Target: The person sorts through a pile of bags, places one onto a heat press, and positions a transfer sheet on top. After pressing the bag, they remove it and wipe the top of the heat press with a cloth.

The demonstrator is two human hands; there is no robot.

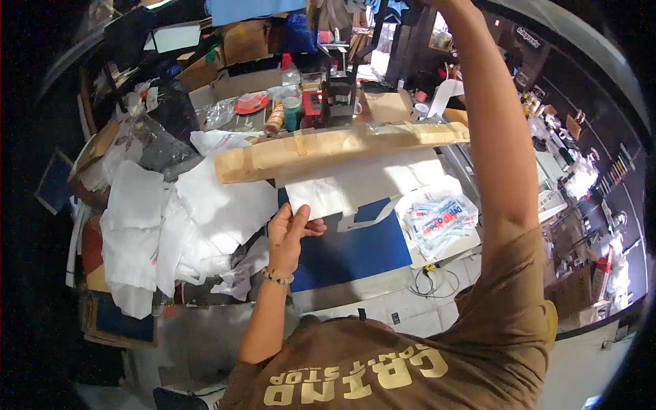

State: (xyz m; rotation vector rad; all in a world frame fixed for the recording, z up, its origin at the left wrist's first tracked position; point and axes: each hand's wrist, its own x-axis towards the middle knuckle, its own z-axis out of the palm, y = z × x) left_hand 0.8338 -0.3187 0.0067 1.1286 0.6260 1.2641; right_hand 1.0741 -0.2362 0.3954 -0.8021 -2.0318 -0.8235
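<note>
Cluttered workshop shelves and boxes are crowding the background behind a messy surface [355, 290]. On it, the left hand [287, 236] is pinching the lower left corner of a white fabric piece [362, 184], its grip nearly closed with thumb and fingers pressing the cloth edge. That fabric is lying across a blue pad [348, 249] and running under a long padded press plate [328, 150] wrapped in tan paper and tape, which is hanging just above it. The right arm [495, 137] is reaching up and away toward the top of the view; the right hand is passing out of the picture at the upper edge, so I cannot tell how its grip is set or what it has.

Just right of the blue pad, a stack of printed sheets in clear sleeves [441, 219] is resting on a white board. To the left of the hand, a loose heap of white garments [184, 225] is spilling over the surface edge. Farther back, a red plate [251, 104] is sitting near a teal cup [292, 111] and an orange bottle [275, 117]; what is in them cannot be made out. An open cardboard box [389, 106] is standing behind the press, its contents hidden.
</note>
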